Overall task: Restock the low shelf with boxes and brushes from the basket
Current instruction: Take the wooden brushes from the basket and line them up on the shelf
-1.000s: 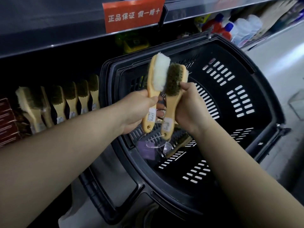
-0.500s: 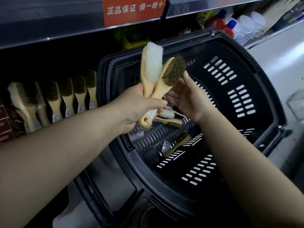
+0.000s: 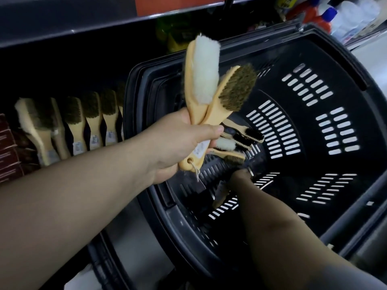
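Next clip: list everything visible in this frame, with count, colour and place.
held brushes: two, pale wooden handles, one white fleece, one brown bristle, above the basket
basket: one, black, slotted, tilted towards the camera
loose brushes: several, black, white and brown heads, inside the basket
shelf brushes: about six, brown bristle, in a row on the low shelf
boxes: a stack, dark red, far left
sign: one, red, on the upper shelf edge
bottles: several, red and white, top right
left hand: grips the held brushes
right hand: in shadow, reaching into the basket; grip unclear
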Available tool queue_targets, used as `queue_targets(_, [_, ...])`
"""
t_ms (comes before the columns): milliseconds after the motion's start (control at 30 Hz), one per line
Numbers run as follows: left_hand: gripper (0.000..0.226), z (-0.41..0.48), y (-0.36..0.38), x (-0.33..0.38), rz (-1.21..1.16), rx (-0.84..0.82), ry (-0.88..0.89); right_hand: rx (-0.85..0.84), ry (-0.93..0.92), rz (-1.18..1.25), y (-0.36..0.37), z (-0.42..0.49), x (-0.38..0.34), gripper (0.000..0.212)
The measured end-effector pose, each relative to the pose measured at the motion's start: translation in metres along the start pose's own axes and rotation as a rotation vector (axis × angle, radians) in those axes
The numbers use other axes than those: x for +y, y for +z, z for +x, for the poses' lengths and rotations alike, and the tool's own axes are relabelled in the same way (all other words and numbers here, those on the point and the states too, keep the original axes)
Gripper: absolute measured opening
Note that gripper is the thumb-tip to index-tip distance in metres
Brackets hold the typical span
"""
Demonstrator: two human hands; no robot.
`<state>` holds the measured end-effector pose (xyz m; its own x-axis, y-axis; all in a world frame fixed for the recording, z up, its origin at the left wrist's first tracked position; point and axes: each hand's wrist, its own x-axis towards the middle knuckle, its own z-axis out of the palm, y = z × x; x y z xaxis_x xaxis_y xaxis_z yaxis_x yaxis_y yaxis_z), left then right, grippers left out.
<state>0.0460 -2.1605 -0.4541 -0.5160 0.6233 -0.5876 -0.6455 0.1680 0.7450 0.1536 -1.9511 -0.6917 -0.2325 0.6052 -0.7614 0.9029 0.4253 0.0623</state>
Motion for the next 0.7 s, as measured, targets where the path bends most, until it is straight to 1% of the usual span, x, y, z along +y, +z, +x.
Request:
queue_targets(33, [0.019,0.000,0.000,0.000,0.011,0.010,-0.006,-0.053,-0.001,0.146,0.009,-0.005,-0.003,0.058])
queue_targets(67, [0.019,-0.001,-0.001,0.000,0.026,0.020,-0.011,-0.069,-0.055,0.054,0.020,-0.004,0.000,0.060])
queue_targets(100, [0.019,-0.001,0.000,0.000,0.041,0.029,-0.017,-0.178,-0.200,0.104,0.022,-0.010,-0.008,0.066])
queue_targets(133, [0.020,-0.002,0.000,0.000,0.051,0.032,-0.020,-0.304,-0.163,0.396,0.015,-0.005,-0.006,0.075])
queue_targets(167, [0.020,-0.002,-0.001,0.001,0.050,0.031,-0.021,-0.280,-0.147,0.376,0.009,-0.008,-0.010,0.073])
queue_targets(200, [0.019,-0.002,-0.001,0.001,0.041,0.027,-0.015,-0.220,-0.150,0.393,0.003,-0.012,-0.013,0.062])
queue_targets(233, [0.017,-0.002,0.000,0.002,0.028,0.022,-0.005,-0.280,-0.028,0.480,-0.009,-0.025,-0.019,0.047])
queue_targets(267, [0.015,-0.003,0.000,0.003,0.014,0.019,0.006,-0.429,-0.026,0.539,-0.027,-0.038,-0.023,0.034])
queue_targets(300, [0.013,-0.004,0.000,0.004,-0.002,0.016,0.014,-0.535,-0.104,0.586,-0.046,-0.055,-0.027,0.024])
queue_targets(333, [0.011,-0.004,0.001,0.004,-0.021,0.013,0.019,-0.625,-0.141,0.722,-0.065,-0.064,-0.031,0.022])
queue_targets(400, [0.011,-0.006,0.001,0.005,-0.053,0.008,0.028,-0.690,-0.240,1.013,-0.098,-0.085,-0.037,0.032])
queue_targets(433, [0.011,-0.006,0.001,0.005,-0.056,0.007,0.038,-0.681,-0.299,1.137,-0.112,-0.097,-0.041,0.034])
queue_targets(467, [0.011,-0.006,0.002,0.005,-0.054,0.007,0.049,-0.676,-0.364,1.235,-0.123,-0.111,-0.043,0.032])
queue_targets(567, [0.008,-0.006,0.004,0.003,-0.085,0.037,0.072,-0.645,-0.609,1.403,-0.137,-0.153,-0.046,0.025])
queue_targets(600, [0.007,-0.006,0.004,0.003,-0.104,0.046,0.072,-0.616,-0.650,1.461,-0.140,-0.165,-0.049,0.020])
queue_targets(667, [0.007,-0.006,0.004,0.003,-0.114,0.046,0.071,-0.552,-0.666,1.580,-0.142,-0.184,-0.055,0.009])
queue_targets(700, [0.008,-0.006,0.004,0.002,-0.104,0.040,0.071,-0.525,-0.683,1.614,-0.142,-0.194,-0.059,0.007])
